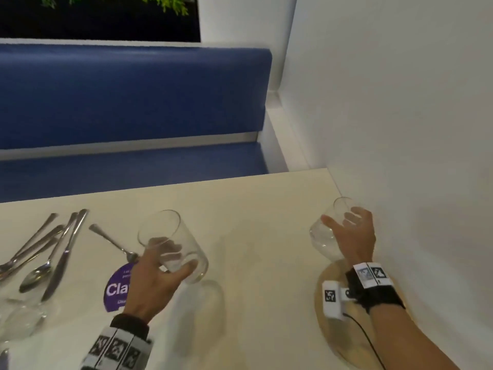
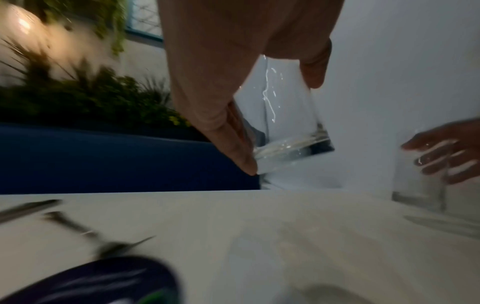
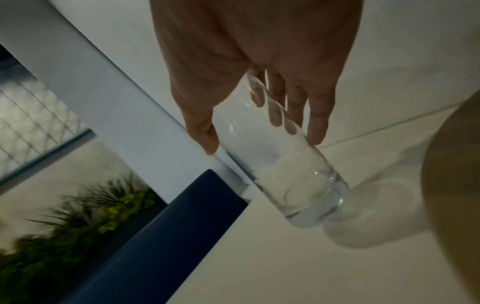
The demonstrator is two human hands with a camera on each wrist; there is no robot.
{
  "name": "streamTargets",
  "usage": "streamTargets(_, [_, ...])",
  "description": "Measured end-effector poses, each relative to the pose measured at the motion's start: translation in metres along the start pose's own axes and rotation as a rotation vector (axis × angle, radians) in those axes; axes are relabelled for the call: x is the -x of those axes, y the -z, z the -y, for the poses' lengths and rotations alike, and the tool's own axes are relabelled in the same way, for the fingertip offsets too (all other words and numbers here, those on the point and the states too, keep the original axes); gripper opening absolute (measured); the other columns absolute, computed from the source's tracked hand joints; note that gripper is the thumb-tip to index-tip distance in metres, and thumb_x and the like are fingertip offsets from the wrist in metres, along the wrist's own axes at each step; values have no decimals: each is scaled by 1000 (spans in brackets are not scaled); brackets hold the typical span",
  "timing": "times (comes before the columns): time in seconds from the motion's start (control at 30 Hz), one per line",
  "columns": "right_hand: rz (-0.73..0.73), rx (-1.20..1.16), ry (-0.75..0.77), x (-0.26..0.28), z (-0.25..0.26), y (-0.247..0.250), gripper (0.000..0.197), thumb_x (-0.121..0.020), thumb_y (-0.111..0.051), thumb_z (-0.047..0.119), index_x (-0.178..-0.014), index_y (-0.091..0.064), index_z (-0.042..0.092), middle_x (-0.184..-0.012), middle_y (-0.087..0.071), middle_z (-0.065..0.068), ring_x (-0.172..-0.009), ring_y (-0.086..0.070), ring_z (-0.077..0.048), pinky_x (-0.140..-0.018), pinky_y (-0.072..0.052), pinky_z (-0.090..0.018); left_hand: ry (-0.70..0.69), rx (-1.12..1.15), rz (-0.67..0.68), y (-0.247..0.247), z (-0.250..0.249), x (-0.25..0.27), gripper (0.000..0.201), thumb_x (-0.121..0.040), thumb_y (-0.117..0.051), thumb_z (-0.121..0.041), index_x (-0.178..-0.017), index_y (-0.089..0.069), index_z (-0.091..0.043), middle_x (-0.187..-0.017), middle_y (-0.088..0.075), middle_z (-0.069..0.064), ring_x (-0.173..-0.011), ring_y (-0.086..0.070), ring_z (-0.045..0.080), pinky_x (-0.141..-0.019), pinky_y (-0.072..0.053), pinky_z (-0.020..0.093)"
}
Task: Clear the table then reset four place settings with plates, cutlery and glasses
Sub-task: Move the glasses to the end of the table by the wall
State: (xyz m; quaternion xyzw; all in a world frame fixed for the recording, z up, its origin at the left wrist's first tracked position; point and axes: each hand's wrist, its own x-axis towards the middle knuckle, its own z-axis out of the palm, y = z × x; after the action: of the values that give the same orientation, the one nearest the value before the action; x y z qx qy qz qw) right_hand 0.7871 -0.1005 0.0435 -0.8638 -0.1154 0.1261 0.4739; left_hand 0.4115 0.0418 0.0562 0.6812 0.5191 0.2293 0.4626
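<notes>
My left hand (image 1: 157, 271) grips a clear empty glass (image 1: 170, 244) and holds it tilted above the middle of the cream table (image 1: 253, 209); in the left wrist view the glass (image 2: 285, 127) hangs off the surface. My right hand (image 1: 352, 233) grips a second clear glass (image 1: 328, 231) near the table's right edge by the wall; in the right wrist view that glass (image 3: 285, 174) is tilted just over the tabletop. Several pieces of cutlery (image 1: 50, 252) lie loose at the left.
A round wooden mat (image 1: 333, 324) lies under my right forearm. A purple round card (image 1: 117, 287) lies by my left hand, another glass (image 1: 18, 319) stands at the lower left. A blue bench (image 1: 133, 102) runs behind the table; a white wall (image 1: 400, 102) closes the right side.
</notes>
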Motion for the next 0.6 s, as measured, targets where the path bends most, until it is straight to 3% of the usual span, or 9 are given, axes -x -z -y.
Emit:
streamTargets(0.07, [-32, 15, -20, -21, -11, 8, 75, -63, -91, 39, -124, -49, 25, -125, -63, -1, -111, -62, -20, -96, -49, -35, -38, -7, 80, -37, -14, -17, 62, -67, -91, -33, -116, -56, -19, -108, -69, -13, -98, -67, 2, -78, -55, 21])
streamTargets(0.13, [-63, 1, -40, -36, -21, 13, 78, -62, -91, 36, -125, -48, 24, -128, -62, -2, -114, -62, -22, -99, -50, -39, -88, -31, 149, -74, -30, -31, 62, -66, -91, -33, -115, -54, -25, -111, -68, -15, -101, -66, 3, -73, -48, 7])
streamTargets(0.17, [-75, -11, -46, -41, -25, 14, 79, -62, -92, 34, -126, -48, 23, -128, -62, -3, -115, -61, -24, -100, -50, -41, -107, -37, 186, -92, -37, -36, 62, -66, -90, -36, -114, -53, -27, -112, -66, -16, -102, -65, 3, -73, -48, 6])
streamTargets(0.3, [-115, -54, -34, -57, -34, 12, 81, -61, -93, 30, -128, -49, 18, -127, -62, -4, -116, -60, -25, -100, -50, -40, -150, -29, 290, -154, -61, -51, 61, -68, -88, -36, -113, -49, -28, -112, -61, -16, -103, -61, 7, -86, -55, 29])
streamTargets(0.43, [-112, -84, -35, -65, -35, 10, 81, -62, -93, 27, -129, -49, 17, -128, -61, -4, -114, -60, -23, -96, -48, -34, -135, -9, 344, -205, -76, -58, 63, -70, -88, -31, -118, -47, -24, -118, -60, -9, -105, -59, 14, -89, -51, 28])
streamTargets(0.6, [-118, -58, -21, -65, -50, 22, 81, -60, -92, 28, -128, -49, 19, -126, -61, -5, -112, -61, -23, -93, -51, -34, -127, 22, 407, -260, -84, -63, 68, -71, -88, -27, -123, -45, -20, -121, -57, -7, -109, -56, 15, -90, -45, 26])
